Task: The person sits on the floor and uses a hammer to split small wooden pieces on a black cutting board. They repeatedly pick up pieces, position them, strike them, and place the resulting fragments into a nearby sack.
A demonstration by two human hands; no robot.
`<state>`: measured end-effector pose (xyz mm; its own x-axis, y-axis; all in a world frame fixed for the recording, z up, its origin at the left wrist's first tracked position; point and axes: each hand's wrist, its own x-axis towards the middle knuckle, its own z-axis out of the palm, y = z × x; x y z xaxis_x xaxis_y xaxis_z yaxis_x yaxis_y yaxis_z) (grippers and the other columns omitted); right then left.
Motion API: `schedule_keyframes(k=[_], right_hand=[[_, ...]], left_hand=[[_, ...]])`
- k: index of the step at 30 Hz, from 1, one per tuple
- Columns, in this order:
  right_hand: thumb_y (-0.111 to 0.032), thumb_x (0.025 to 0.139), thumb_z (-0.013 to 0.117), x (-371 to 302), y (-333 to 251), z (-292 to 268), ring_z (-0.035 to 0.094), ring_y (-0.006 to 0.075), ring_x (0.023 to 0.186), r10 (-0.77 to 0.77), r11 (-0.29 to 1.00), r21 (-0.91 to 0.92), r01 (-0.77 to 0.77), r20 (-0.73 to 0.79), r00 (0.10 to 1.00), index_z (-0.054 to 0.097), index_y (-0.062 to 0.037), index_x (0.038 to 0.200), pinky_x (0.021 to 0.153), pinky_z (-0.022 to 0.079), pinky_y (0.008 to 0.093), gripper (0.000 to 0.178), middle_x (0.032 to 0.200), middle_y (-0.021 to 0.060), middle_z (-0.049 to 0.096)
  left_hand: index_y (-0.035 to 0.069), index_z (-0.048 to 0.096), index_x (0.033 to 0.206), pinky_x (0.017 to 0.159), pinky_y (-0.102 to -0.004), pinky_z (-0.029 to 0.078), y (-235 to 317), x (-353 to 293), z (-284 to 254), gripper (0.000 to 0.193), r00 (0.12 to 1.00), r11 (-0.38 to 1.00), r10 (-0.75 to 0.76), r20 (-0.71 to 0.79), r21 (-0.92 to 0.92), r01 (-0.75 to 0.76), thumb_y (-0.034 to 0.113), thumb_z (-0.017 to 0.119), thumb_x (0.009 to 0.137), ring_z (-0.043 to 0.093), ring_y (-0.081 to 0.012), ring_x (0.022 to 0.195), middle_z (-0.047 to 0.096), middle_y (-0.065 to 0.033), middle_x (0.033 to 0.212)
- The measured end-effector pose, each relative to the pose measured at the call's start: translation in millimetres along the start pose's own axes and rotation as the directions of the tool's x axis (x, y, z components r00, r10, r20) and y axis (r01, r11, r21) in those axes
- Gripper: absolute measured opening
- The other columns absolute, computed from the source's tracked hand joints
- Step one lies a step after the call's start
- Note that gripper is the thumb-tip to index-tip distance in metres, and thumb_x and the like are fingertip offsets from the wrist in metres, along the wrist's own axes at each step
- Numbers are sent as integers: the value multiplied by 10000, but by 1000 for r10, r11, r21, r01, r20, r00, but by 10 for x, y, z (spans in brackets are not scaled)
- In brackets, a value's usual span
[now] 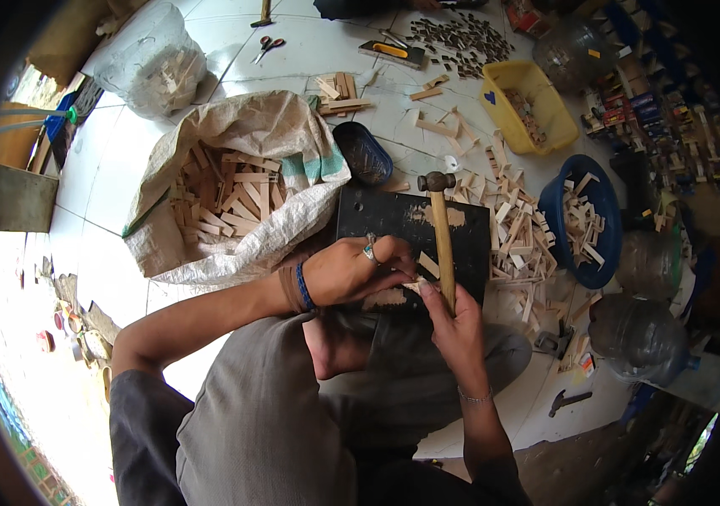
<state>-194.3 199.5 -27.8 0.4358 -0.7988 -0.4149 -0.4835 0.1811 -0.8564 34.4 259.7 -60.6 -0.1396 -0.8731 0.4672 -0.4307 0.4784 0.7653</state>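
Note:
My right hand [458, 327] is wrapped round the wooden handle of a hammer [442, 232], its metal head pointing away from me. The thumb of that hand also reaches to a small pale wooden piece [429, 265] between my hands. Bent over the same piece is my left hand [350, 271], its fingers pinched together and partly hiding what they grip. Both hands are above a black board [368, 215] in front of my crossed legs, with worn, bare-wood patches on its surface.
At the left stands an open woven sack [233, 114] of wooden strips. A small dark tray [363, 152] lies beyond the board. Loose wooden pieces [516, 236] are heaped to the right, beside a blue basin [556, 244] and yellow tub [545, 143]. Scissors [269, 46] lie far off.

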Motion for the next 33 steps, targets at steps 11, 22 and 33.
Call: schedule_keyframes(k=[11, 22, 33], right_hand=[[-328, 1032, 700, -7, -85, 40, 379, -1, 489, 91, 989, 117, -92, 10, 996, 638, -44, 956, 416, 287, 221, 301, 655, -84, 460], [-337, 1042, 679, 14, -122, 15, 384, 14, 492, 142, 989, 27, -142, 2, 990, 657, -28, 973, 432, 301, 241, 318, 645, -75, 470], [-337, 1050, 664, 44, -126, 11, 375, 15, 501, 76, 997, 14, -77, 49, 996, 654, -27, 931, 437, 288, 246, 331, 629, -73, 457]], left_hand=[[32, 645, 1231, 953, -412, 561, -41, 21, -33, 418, 1000, 993, -3, 29, -119, 7, 177, 824, 883, 694, -301, 1109, 683, -122, 1180], [69, 787, 1069, 895, -349, 557, -159, 41, 71, 238, 970, 875, -224, 93, -420, 243, 169, 845, 861, 712, -230, 1007, 725, -93, 1078], [62, 818, 974, 917, -329, 540, -219, 76, 44, 167, 921, 763, -333, 202, -516, 389, 121, 867, 826, 700, -179, 1020, 778, -55, 1026]])
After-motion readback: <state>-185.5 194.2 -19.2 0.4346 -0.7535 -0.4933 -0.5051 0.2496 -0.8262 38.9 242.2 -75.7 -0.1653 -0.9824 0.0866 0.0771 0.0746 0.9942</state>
